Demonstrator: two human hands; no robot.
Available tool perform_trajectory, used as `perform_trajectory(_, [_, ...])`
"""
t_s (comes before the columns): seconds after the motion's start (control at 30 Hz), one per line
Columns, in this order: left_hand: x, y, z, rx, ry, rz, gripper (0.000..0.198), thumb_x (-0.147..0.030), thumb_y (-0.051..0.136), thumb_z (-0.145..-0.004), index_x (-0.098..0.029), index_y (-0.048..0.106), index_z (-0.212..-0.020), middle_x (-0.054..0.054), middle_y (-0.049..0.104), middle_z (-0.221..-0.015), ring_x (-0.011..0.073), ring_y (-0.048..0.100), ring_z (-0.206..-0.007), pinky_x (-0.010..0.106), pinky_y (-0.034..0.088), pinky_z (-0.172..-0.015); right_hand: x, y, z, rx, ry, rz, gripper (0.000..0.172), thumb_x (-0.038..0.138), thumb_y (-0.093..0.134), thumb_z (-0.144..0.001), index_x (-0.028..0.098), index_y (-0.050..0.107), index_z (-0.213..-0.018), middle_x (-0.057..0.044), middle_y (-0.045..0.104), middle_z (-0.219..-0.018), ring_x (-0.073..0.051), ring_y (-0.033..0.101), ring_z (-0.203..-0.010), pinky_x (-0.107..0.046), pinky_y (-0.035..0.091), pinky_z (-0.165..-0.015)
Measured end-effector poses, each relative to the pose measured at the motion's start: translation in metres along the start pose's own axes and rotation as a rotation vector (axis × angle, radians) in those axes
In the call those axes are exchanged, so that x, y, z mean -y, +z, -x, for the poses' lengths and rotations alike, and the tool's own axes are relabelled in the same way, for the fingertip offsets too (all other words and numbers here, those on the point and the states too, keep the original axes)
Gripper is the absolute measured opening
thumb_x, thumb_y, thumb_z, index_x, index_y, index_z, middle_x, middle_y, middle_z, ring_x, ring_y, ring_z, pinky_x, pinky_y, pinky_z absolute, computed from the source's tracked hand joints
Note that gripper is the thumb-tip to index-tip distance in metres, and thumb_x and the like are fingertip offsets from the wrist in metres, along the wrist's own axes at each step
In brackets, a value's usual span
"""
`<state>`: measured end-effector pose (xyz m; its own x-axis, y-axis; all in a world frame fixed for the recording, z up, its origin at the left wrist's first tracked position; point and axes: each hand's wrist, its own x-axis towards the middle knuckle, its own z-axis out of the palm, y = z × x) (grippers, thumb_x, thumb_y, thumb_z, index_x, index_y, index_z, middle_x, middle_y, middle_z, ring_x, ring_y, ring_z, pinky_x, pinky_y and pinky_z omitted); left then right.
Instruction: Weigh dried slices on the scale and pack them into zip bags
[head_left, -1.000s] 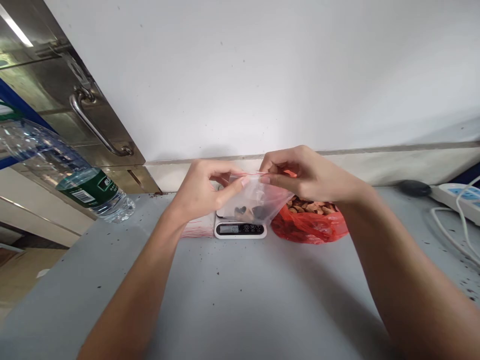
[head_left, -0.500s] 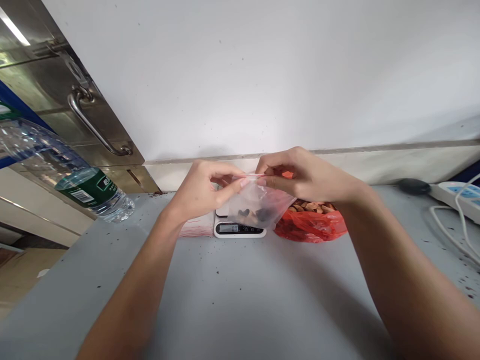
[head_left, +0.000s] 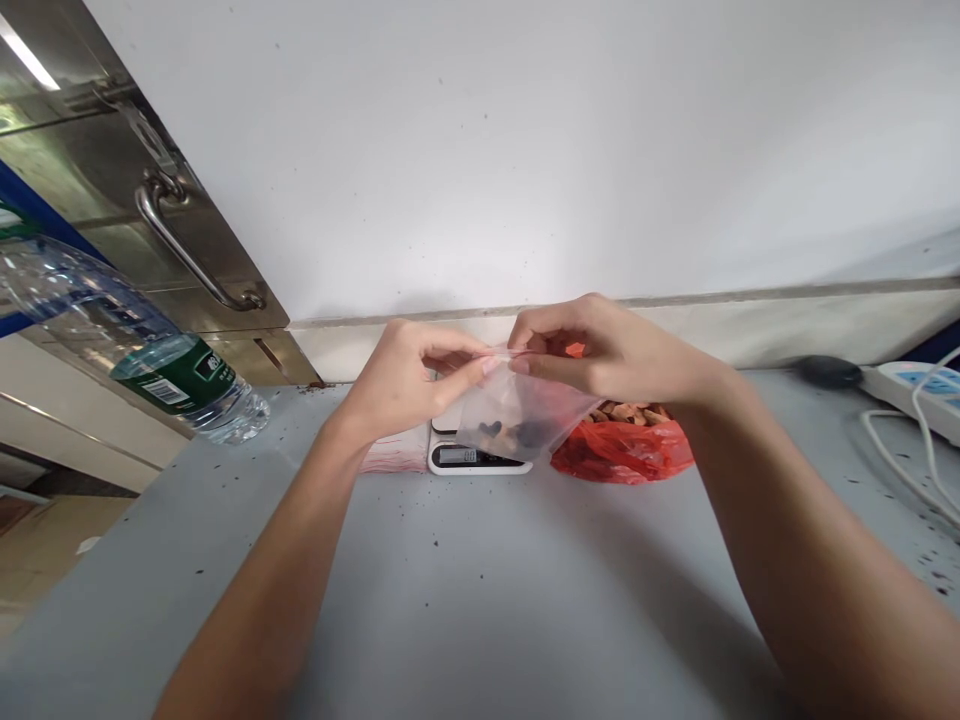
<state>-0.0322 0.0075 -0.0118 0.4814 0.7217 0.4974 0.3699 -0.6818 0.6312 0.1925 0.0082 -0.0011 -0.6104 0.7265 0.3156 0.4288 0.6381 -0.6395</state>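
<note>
My left hand (head_left: 409, 378) and my right hand (head_left: 600, 348) pinch the top seal of a small clear zip bag (head_left: 517, 415), their fingertips nearly touching. The bag hangs just above a small white digital scale (head_left: 480, 456) and holds a few dark pieces at its bottom. Behind my right hand lies an open red plastic bag (head_left: 622, 448) filled with brown pieces. A stack of clear zip bags with pink strips (head_left: 394, 458) lies left of the scale, partly hidden by my left wrist.
A plastic water bottle (head_left: 142, 350) lies on its side at the grey table's (head_left: 480, 590) left edge. A white power strip (head_left: 919, 390) with cables and a dark plug sits at far right. A steel cabinet with a handle (head_left: 191, 262) stands to the left; a white wall is behind.
My right hand's pinch has slid left along the bag's seal toward my left fingers. The bag has tilted slightly; scale and red bag have stayed put.
</note>
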Motion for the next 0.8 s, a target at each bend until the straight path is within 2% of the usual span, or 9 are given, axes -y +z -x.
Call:
perform_trajectory(0.17, [0.002,0.001,0.000,0.024,0.000,-0.048,0.025,-0.026,0.066,-0.092,-0.017,0.081,-0.075,0.005,0.080,-0.072,0.0160,0.069,-0.062,0.024,0.050,-0.053,0.004,0.001,0.000,0.002,0.074,0.055,0.022,0.029,0.061,-0.096,0.021,0.062,-0.075,0.007,0.045,-0.056,-0.010,0.036,-0.052,-0.027,0.025,-0.050])
perform_trajectory(0.33, [0.000,0.002,0.000,0.063,-0.017,-0.077,0.028,-0.027,0.065,-0.094,-0.018,0.080,-0.072,0.003,0.080,-0.071,0.0165,0.072,-0.063,0.025,0.049,-0.055,0.002,0.001,-0.001,0.011,-0.027,0.117,0.020,0.026,0.057,-0.096,0.021,0.063,-0.078,0.008,0.042,-0.055,-0.009,0.032,-0.051,-0.027,0.024,-0.052])
perform_trajectory(0.47, [-0.002,-0.005,0.000,0.011,-0.030,-0.066,0.024,-0.028,0.068,-0.093,-0.017,0.082,-0.076,0.004,0.081,-0.073,0.0173,0.075,-0.065,0.024,0.053,-0.056,0.003,-0.006,0.002,-0.010,0.034,0.062,0.024,0.038,0.060,-0.096,0.021,0.066,-0.080,0.007,0.045,-0.054,-0.010,0.037,-0.051,-0.028,0.028,-0.052])
perform_trajectory(0.57, [-0.001,-0.011,0.001,-0.029,-0.069,-0.026,0.020,-0.028,0.070,-0.092,-0.017,0.084,-0.082,0.004,0.081,-0.073,0.0176,0.076,-0.066,0.025,0.058,-0.060,0.004,-0.014,0.006,0.001,0.081,0.035,0.025,0.039,0.061,-0.093,0.021,0.066,-0.076,0.003,0.052,-0.057,-0.013,0.040,-0.052,-0.030,0.032,-0.053])
perform_trajectory(0.67, [-0.001,-0.012,0.000,-0.044,-0.068,-0.016,0.021,-0.028,0.069,-0.092,-0.017,0.083,-0.080,0.003,0.081,-0.072,0.0172,0.076,-0.067,0.025,0.060,-0.063,0.003,-0.018,0.009,-0.004,0.107,0.058,0.025,0.038,0.062,-0.091,0.023,0.062,-0.072,0.002,0.050,-0.057,-0.014,0.038,-0.053,-0.032,0.032,-0.053])
perform_trajectory(0.8, [0.000,-0.010,-0.001,-0.113,-0.042,-0.005,0.020,-0.030,0.072,-0.091,-0.018,0.081,-0.078,0.002,0.080,-0.072,0.0168,0.075,-0.067,0.025,0.060,-0.065,0.001,-0.019,0.010,-0.096,0.150,0.078,0.029,0.044,0.064,-0.092,0.024,0.060,-0.071,0.003,0.043,-0.054,-0.014,0.034,-0.053,-0.032,0.029,-0.052])
